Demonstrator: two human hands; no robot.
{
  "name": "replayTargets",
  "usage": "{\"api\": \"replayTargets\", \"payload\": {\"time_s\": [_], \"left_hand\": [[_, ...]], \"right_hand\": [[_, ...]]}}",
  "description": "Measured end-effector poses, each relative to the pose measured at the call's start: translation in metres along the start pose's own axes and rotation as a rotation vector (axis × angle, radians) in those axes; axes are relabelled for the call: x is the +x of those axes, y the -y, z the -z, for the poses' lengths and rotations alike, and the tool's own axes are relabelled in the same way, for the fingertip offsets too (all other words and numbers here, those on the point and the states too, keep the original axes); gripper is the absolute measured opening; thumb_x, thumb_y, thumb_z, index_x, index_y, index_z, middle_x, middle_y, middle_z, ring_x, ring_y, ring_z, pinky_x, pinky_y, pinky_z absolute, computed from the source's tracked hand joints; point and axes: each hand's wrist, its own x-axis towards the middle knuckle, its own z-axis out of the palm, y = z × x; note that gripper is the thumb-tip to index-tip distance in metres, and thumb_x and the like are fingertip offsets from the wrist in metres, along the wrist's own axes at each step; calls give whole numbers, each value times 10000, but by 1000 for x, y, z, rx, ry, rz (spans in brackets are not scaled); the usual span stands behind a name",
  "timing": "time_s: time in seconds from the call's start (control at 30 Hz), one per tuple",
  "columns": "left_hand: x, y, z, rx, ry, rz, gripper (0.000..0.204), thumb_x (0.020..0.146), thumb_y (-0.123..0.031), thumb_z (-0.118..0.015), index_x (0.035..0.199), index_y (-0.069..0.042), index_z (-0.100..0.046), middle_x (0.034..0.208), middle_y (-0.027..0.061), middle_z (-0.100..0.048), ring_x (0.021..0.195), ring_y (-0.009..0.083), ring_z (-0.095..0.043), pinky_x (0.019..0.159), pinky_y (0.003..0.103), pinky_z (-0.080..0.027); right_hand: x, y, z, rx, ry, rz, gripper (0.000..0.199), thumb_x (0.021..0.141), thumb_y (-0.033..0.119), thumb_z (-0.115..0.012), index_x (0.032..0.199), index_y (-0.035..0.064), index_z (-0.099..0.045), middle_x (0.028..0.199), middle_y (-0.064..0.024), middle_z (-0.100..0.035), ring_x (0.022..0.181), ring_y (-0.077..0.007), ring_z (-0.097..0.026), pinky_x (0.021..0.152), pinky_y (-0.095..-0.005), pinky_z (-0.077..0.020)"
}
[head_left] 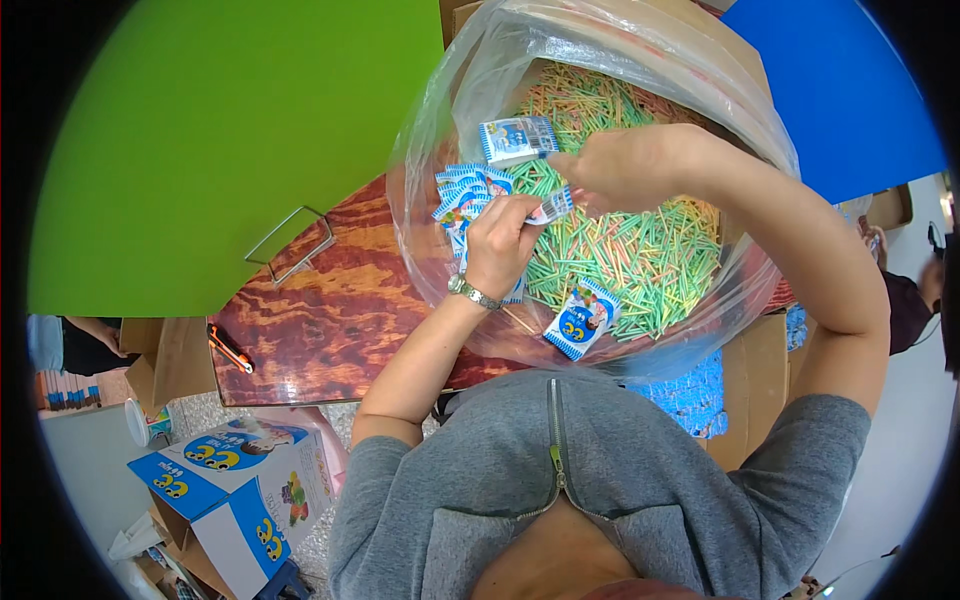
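Wood-grained tabletop (330, 320) is showing dark red-brown under the work, with a green panel (220, 140) lying across its far left side and a blue one (840, 90) at the far right. On it a large clear plastic bag (430, 130) is standing open, filled with thin pastel sticks (640, 255) in green, pink and yellow. Both hands are working inside its mouth. The left hand (500, 240), a metal watch (472, 293) on its wrist, is pinching a small blue-and-white packet (553, 207) between thumb and fingers; the right hand (620, 165) is reaching across with its fingers closed on another small packet (517, 139), held above the sticks. More packets of the same kind are lying fanned in a loose heap (462, 195) against the bag's left wall, and one more (582, 320) is resting on the sticks near the front. The step in hand looks like gathering or sorting packets among the sticks; the next move would seem to call for a steady pinch on the thin packets without dragging sticks along. An orange-and-black pen (230, 348) and a wire handle (290, 243) are lying on the wood to the left, and printed cardboard boxes (230, 480) are standing on the floor below.
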Motion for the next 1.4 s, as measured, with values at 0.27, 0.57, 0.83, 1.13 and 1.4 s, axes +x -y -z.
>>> {"api": "replayTargets", "payload": {"time_s": [0.27,0.57,0.83,1.13,1.4], "left_hand": [[-10,15,2,-394,107,385,266,790,-151,-785,978,-12,-656,760,74,-676,637,117,-589,591,284,-475],[-23,7,47,-345,248,296,331,771,-189,-800,1007,-26,-636,802,69,-661,710,169,-651,660,308,-525],[-52,9,60,-61,899,125,188,830,-192,-700,929,-44,-639,870,136,-648,803,326,-641,707,392,-517],[-66,15,38,257,875,131,198,845,-233,-674,886,-48,-617,827,132,-618,815,333,-623,684,442,-507],[-46,-4,30,249,946,93,249,852,-279,-674,919,-46,-617,833,127,-639,766,336,-638,646,439,-507]], "right_hand": [[-21,2,-18,-79,-707,26,787,819,231,-729,1475,110,-310,1069,-215,-636,931,-361,-647,790,-457,-524],[49,23,-110,454,-954,329,303,838,135,-688,1120,57,-609,902,-156,-637,838,-344,-635,720,-449,-506],[105,52,-181,642,-970,132,256,849,206,-674,1056,95,-572,937,-142,-642,845,-355,-646,709,-460,-516],[30,26,-235,256,-588,-194,324,789,346,-733,883,54,-629,879,-122,-634,813,-321,-660,649,-443,-530],[26,16,-246,124,-746,-163,203,806,226,-687,957,92,-664,813,-74,-629,757,-268,-650,611,-385,-525]]}}
